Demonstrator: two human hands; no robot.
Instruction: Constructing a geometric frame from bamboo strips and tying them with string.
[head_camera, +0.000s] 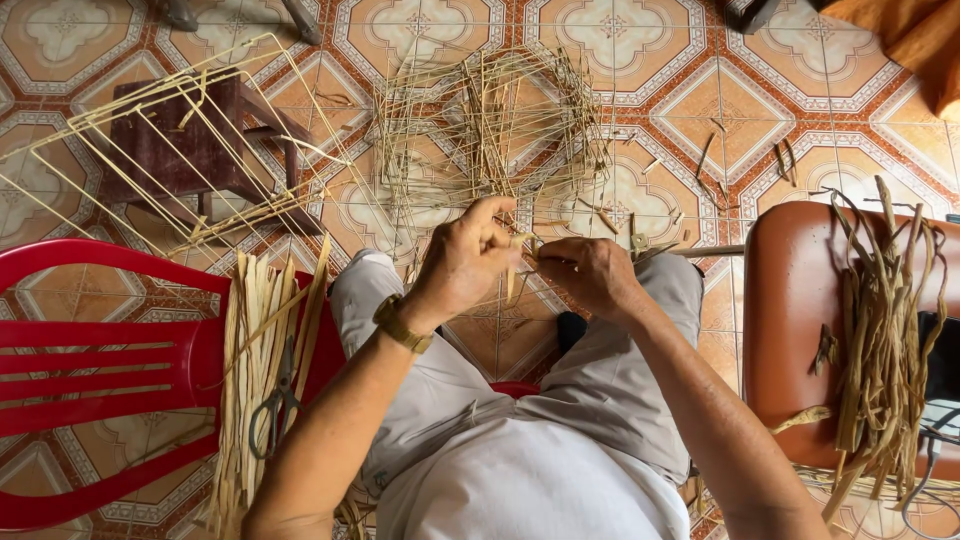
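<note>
Gripping a thin strip (515, 262) above the knees, left hand (462, 262) and right hand (592, 275) pinch it closed; scissors (275, 410) lie on strips (262, 370) on the red chair (100, 350).

The left hand (462, 262) and right hand (590, 275) hide most of the strip (512, 285) they pinch (its ends unclear); the red chair (95, 350) is cut by the left edge

two hands (530, 265), one scissors (275, 405), one red chair (100, 340)
</note>
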